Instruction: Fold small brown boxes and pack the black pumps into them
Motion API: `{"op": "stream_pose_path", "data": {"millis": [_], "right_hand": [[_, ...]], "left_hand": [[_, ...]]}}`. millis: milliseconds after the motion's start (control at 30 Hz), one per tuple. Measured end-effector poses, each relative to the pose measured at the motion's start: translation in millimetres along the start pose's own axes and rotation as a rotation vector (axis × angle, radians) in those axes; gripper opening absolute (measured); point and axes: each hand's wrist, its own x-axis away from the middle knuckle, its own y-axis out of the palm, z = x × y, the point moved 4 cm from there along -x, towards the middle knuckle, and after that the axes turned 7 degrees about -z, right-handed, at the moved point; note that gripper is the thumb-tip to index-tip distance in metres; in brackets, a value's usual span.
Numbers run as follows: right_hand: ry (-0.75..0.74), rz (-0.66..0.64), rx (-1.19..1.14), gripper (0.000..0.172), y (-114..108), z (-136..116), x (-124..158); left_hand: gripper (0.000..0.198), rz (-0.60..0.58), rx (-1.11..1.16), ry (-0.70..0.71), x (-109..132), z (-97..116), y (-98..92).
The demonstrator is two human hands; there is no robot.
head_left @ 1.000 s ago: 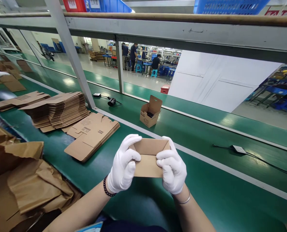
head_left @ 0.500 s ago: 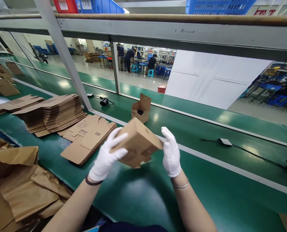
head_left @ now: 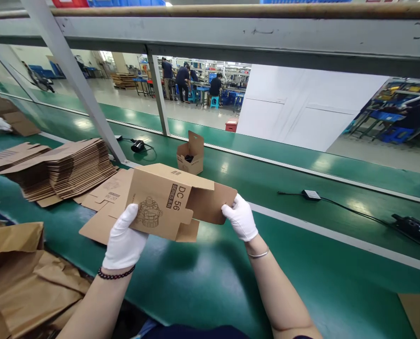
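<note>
You had the kraft DC 56 carton [head_left: 157, 202] raised in front of you above the green counter [head_left: 302, 278], tipped on its side with its open end toward the right. Your left hand [head_left: 125, 242] was closed around the other end, thumb on the printed face, while your right hand [head_left: 241, 218] pinched the edge of the long lid flap [head_left: 212, 205] between thumb and fingers. A small side flap [head_left: 189, 231] stuck out below the opening; bare cardboard showed just inside, but the depth of the carton was hidden. Beyond it, an upright carton [head_left: 195, 165] stood with its lid raised and a black item [head_left: 189, 158] inside, too small to identify. Flattened cartons [head_left: 81, 169] lay stacked to the left, near crumpled brown paper [head_left: 44, 287].
</note>
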Motion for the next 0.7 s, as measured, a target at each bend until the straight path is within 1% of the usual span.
{"op": "stream_pose_path", "data": {"millis": [67,100,133,167,267,300,333,367,400,467,500,533,567,600,633,667,700], "right_hand": [[-0.007,0.019,-0.005,0.046,-0.9,-1.9,-0.5],[-0.007,-0.008,-0.025,0.047,-1.4,-4.0,-0.4],[0.008,-0.068,-0.046,0.048,-2.0,-6.1,0.0],[0.046,-0.158,-0.062,0.048,-2.8,-7.6,0.8],[0.27,-0.483,-0.023,0.039,-12.4,-5.1,5.4],[0.336,-0.536,0.022,0.036,-20.2,-2.0,5.6],[0.362,-0.518,0.076,0.034,-31.0,1.2,3.3],[0.345,-0.429,0.141,0.034,-44.3,3.9,-1.5],[0.296,-0.28,0.218,0.036,-59.5,5.9,-7.5],[0.184,0.095,0.368,0.046,-89.9,8.1,-16.7],[0.146,0.253,0.416,0.051,-101.1,9.1,-18.9],[0.124,0.363,0.438,0.057,-108.1,10.4,-20.0],[0.108,0.425,0.435,0.062,-110.5,11.5,-20.6],[0.089,0.438,0.411,0.066,-108.2,12.0,-20.9],[0.064,0.395,0.374,0.069,-101.0,11.6,-21.1],[0.037,0.3,0.33,0.071,-89.3,10.4,-21.2],[0.015,0.164,0.284,0.071,-74.0,8.6,-20.7]], "left_hand": [[0.041,-0.016,-0.038,0.015,-0.9,0.3,-1.4],[0.039,-0.008,-0.042,0.02,-2.2,1.0,-2.3],[0.035,0.019,-0.033,0.018,-4.0,1.8,-3.6],[0.031,0.059,-0.01,0.003,-6.1,2.3,-5.0],[0.024,0.19,0.088,-0.09,-11.9,1.4,-9.3],[0.024,0.204,0.112,-0.11,-13.8,1.1,-10.2],[0.024,0.198,0.124,-0.114,-15.8,1.1,-11.0],[0.024,0.18,0.122,-0.104,-18.0,1.3,-12.4],[0.024,0.158,0.108,-0.088,-20.3,1.2,-14.6],[0.026,0.11,0.06,-0.062,-25.1,-1.0,-21.1],[0.027,0.085,0.03,-0.046,-27.4,-3.3,-24.8],[0.028,0.05,-0.005,-0.025,-29.6,-6.4,-27.6],[0.03,0.006,-0.04,0.005,-31.0,-10.5,-28.8],[0.033,-0.043,-0.065,0.036,-31.4,-15.7,-28.3],[0.037,-0.082,-0.07,0.061,-30.6,-22.5,-26.3],[0.04,-0.108,-0.049,0.066,-28.5,-31.0,-23.0],[0.043,-0.114,-0.006,0.049,-25.4,-41.2,-19.2]]}}
